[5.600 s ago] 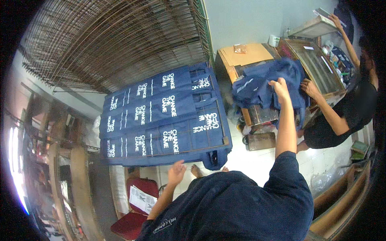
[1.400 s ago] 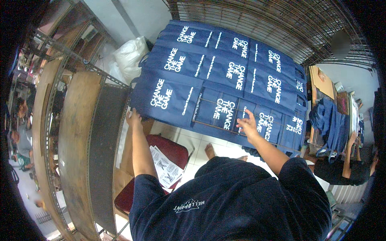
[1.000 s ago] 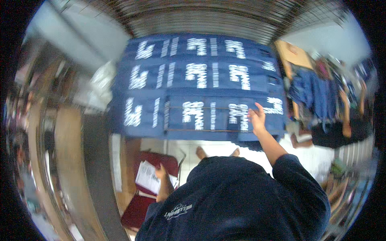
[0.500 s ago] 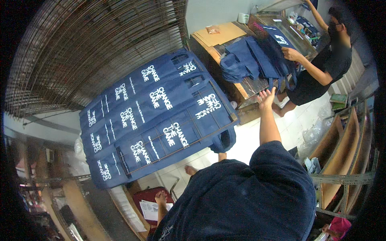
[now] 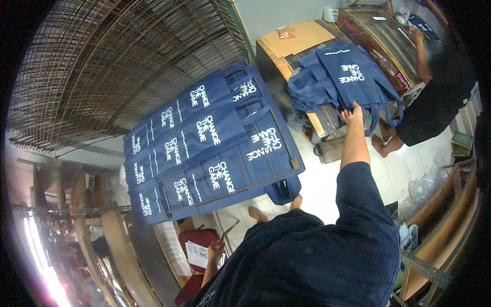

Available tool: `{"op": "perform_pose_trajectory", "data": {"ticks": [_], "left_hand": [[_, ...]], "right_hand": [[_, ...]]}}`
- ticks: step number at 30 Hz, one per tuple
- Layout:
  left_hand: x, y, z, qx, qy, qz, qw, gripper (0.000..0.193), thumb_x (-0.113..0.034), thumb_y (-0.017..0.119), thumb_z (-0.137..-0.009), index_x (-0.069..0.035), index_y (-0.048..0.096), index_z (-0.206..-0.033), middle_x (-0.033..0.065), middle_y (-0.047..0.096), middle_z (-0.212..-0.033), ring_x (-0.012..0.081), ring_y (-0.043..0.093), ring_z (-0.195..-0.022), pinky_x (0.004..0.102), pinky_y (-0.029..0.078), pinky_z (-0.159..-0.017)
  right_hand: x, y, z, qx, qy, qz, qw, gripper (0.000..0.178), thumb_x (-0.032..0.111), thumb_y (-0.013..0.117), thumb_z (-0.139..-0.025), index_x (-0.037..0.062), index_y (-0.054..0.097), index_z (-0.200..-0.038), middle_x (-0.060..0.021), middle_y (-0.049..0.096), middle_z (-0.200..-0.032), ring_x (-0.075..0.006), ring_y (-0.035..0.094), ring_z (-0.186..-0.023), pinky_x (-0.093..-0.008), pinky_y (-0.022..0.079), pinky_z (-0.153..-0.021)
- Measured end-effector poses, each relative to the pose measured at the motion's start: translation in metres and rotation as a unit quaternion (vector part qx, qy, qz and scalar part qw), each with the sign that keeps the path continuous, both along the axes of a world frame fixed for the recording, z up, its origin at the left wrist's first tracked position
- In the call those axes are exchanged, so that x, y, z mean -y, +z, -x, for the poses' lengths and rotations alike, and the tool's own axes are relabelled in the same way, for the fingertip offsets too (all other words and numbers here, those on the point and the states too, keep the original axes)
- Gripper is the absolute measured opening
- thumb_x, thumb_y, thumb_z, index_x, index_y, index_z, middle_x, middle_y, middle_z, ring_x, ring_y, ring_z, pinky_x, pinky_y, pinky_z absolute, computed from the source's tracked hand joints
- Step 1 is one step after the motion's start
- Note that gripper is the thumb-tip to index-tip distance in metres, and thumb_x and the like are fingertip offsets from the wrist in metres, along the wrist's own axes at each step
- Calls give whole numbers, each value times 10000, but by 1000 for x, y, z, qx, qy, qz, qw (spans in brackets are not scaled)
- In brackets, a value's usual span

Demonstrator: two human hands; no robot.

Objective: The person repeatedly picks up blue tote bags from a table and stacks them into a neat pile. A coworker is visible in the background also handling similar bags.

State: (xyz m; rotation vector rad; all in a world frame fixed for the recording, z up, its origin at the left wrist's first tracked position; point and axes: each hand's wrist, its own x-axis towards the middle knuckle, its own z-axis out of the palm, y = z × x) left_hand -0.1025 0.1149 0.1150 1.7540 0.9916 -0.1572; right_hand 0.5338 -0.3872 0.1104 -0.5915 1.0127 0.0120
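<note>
The right hand (image 5: 352, 113) is at the near edge of the top bag (image 5: 343, 69), thumb uppermost; whether its fingers are pinched on the cloth or only touching, I cannot tell. The bag lies print up, just beyond the grip, on a blue pile (image 5: 309, 97). A good hold here, I judge, takes one layer only, near a corner, with fingers off the white print and clear of the loose handles. The left hand (image 5: 216, 250), well apart at lower left, is by the chair (image 5: 197, 235); its grip is unclear.

Counts: one top bag, the pile beneath uncountable; left of the grip, three rows of bags (image 5: 204, 148), overlapping too much to total; one chair; beyond the grip, one packet (image 5: 286, 32) and one tub (image 5: 331, 14); to its right, one co-worker (image 5: 434, 112).
</note>
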Motion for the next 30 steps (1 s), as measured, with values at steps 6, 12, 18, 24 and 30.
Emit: {"op": "perform_pose_trajectory", "data": {"ticks": [6, 12, 18, 24, 30], "left_hand": [[-6, 11, -11, -66, -126, -321, 936, 216, -198, 591, -798, 0, 585, -884, 86, 614, -702, 193, 594, -659, 300, 460, -600], [30, 30, -88, 147, 118, -140, 972, 192, -152, 608, -810, 11, 590, -909, 51, 586, -689, 94, 520, -601, 236, 425, -566], [89, 54, -197, 185, -6, 45, 982, 293, -213, 563, -853, -33, 542, -1082, 48, 592, -855, 114, 536, -739, 255, 452, -671], [134, 99, -280, 25, -123, 489, 863, 834, -728, 212, -785, -103, 312, -1329, 129, 470, -1222, 275, 500, -1036, 432, 424, -856], [89, 141, -262, 150, -8, 724, 673, 1074, -832, 278, -643, -62, 154, -1380, 197, 346, -1338, 369, 432, -1158, 433, 420, -879]], "right_hand": [[25, -67, -44, 43, -182, -92, 978, 360, 228, 599, -796, 13, 472, -1056, -103, 515, -1028, -220, 559, -867, -351, 488, -739], [34, -7, -32, 158, -145, -24, 976, 239, 106, 592, -712, -48, 495, -867, -167, 525, -880, -250, 534, -802, -353, 493, -677], [16, 135, 64, 382, -2, 18, 924, 195, 84, 513, -801, 5, 512, -980, -127, 574, -1018, -237, 528, -898, -371, 416, -786], [-86, 253, 186, 439, 73, 52, 894, 269, 91, 544, -787, 6, 502, -1038, -106, 554, -1076, -233, 511, -1013, -406, 386, -895], [-171, 284, 269, 443, 238, -24, 864, 252, 66, 546, -736, 16, 532, -983, -107, 552, -1064, -250, 525, -988, -413, 421, -872]]}}
